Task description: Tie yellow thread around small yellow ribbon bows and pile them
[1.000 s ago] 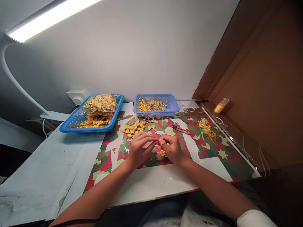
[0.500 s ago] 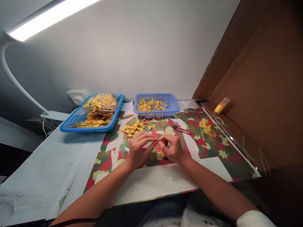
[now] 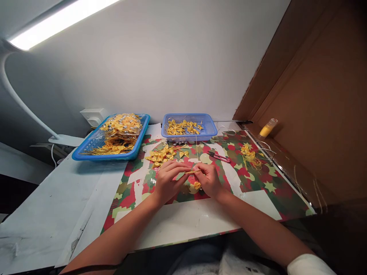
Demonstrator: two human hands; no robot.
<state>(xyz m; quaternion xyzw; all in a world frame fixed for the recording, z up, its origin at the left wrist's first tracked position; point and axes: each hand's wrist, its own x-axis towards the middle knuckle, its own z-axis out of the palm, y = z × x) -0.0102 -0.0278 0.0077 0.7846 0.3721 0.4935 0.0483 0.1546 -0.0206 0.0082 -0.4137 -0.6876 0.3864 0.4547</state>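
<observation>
My left hand [image 3: 171, 180] and my right hand [image 3: 210, 180] meet over the patterned mat, fingertips pinched on a thin yellow cord [image 3: 192, 172]. It stretches as a narrow, nearly flat strand between them. Just below my right fingers hangs or lies a small yellow ribbon bow [image 3: 197, 185]; I cannot tell whether it is joined to the cord. Beyond my left hand is a loose pile of yellow bows [image 3: 162, 154] with long tails. A pink-handled thread snipper [image 3: 219, 157] rests past my right hand.
A blue basket [image 3: 212, 130] with yellow bows stands at the back. To the left, a larger blue tray [image 3: 77, 153] holds bagged bows. Thread scraps [image 3: 250, 156] lie on the right, near a yellow thread spool [image 3: 267, 129]. A white lamp [image 3: 63, 23] hangs at upper left.
The cord showed as a round loop between my fingers; now it appears as a flat, narrow strand. My right fingers have turned slightly, and more of the small bow shows beneath them.
</observation>
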